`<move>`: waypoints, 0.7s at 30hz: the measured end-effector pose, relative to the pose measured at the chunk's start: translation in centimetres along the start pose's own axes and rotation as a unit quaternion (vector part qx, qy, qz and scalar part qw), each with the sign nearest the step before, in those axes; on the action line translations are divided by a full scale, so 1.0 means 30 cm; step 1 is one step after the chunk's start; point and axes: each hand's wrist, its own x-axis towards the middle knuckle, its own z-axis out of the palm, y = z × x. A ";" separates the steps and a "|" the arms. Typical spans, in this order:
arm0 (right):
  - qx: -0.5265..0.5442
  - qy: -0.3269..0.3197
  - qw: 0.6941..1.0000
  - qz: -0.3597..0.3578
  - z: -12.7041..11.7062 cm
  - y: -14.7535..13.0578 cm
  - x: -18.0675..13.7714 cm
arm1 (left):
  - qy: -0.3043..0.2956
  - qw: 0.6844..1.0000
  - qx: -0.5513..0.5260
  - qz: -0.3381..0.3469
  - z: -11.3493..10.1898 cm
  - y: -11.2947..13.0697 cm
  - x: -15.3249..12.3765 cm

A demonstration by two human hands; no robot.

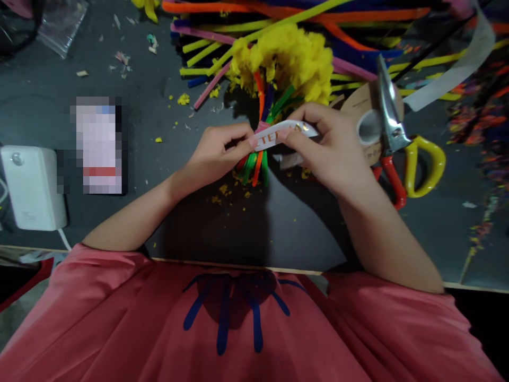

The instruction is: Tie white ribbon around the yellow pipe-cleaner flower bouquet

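Note:
A small bouquet of yellow fuzzy flower heads point(286, 58) lies on the dark table, its green, orange and red pipe-cleaner stems point(254, 168) pointing toward me. Pink wrapping shows around the stems' middle. Across it runs a white ribbon point(272, 136) with gold lettering. My left hand point(210, 154) is closed, thumb and fingers pinching the ribbon's left part against the stems. On the other side, my right hand point(336, 146) pinches the same ribbon between thumb and index finger. Its other fingertips are hidden.
Scissors point(393, 132) with red and yellow handles lie against a ribbon spool point(352, 106) at right. Several loose pipe cleaners point(222, 34) spread along the back. To the left are a blurred phone-like object point(99, 143) and a white power bank point(35, 188). Coloured scraps point(497, 111) litter the far right.

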 end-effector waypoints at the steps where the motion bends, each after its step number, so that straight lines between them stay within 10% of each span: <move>1: 0.010 0.018 1.000 0.003 0.009 0.006 0.003 | 0.013 1.000 0.000 -0.004 0.007 -0.001 0.003; 12: 0.136 0.121 0.983 -0.005 0.152 0.159 0.017 | 0.052 0.994 0.101 -0.001 0.034 -0.012 0.020; 21: 0.160 0.140 0.977 -0.018 0.160 0.113 0.013 | 0.038 0.991 0.123 -0.035 0.035 0.012 0.018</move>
